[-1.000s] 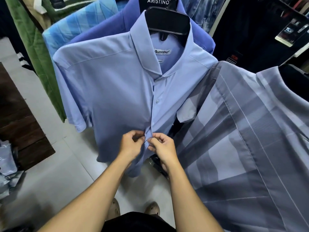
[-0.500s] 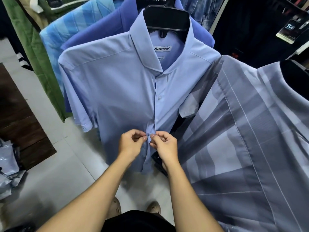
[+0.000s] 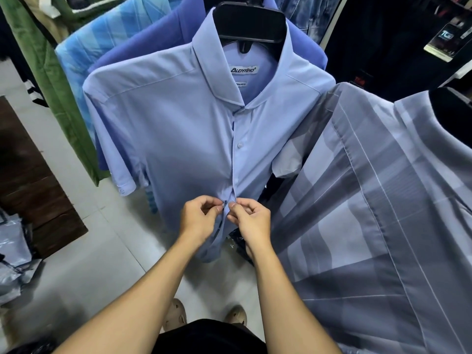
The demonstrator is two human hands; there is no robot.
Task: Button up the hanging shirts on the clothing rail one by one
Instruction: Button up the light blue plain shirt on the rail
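1. Pale tile floor (image 3: 76, 272) lies nearest, with two shoe tips on it. Both bare forearms reach away from the body.
2. Left hand (image 3: 198, 217) and right hand (image 3: 251, 217) meet low on the front of the light blue shirt (image 3: 178, 123). Left fingers (image 3: 215, 206) pinch one front edge and right fingers (image 3: 233, 206) pinch the other, tips almost touching. The button between them is too small to make out.
3. Likely step: closing a lower button. Keep the two edges level and the hole taut, tip the button through edge-on, and avoid dragging down on the hanging cloth.
4. Farther up, the mid-chest button (image 3: 239, 145) is fastened. The hem below the hands gapes.
5. Farthest, a black hanger (image 3: 251, 24) carries the shirt. The grey striped shirt (image 3: 370, 200) hangs just right, waiting.
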